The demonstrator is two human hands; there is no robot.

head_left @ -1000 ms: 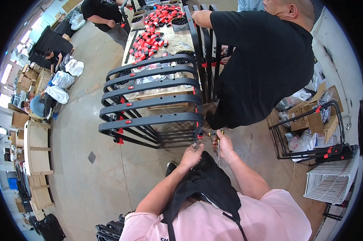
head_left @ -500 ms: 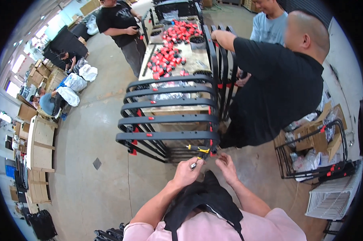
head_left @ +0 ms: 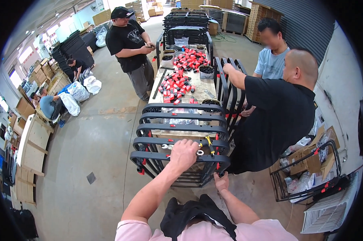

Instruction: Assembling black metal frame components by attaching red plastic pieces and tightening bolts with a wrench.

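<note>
My left hand (head_left: 184,155) is closed over the nearest bars of a row of black tubular frames (head_left: 161,156). A silver combination wrench (head_left: 200,152) pokes out on both sides of its fist. Just right of it, a tool with yellow and black handles (head_left: 209,144) lies across the bars; whether my fingers also hold it, I cannot tell. Lower down, my right hand (head_left: 221,182) has its fingers closed at the near right corner of the closest frame, below a red fitting. What those fingers grip is mostly hidden.
Behind the frames, a wooden table (head_left: 159,90) carries a pile of red and black fittings (head_left: 177,86) and tubs of small black parts (head_left: 206,70). A co-worker in black (head_left: 278,108) stands close on my right, touching upright frames. Boxes and wire racks (head_left: 330,205) are at far right.
My left hand has moved forward and up onto the bars with the tools. My right hand has lowered to the near frame's right corner. The view has shifted, showing more of the far room.
</note>
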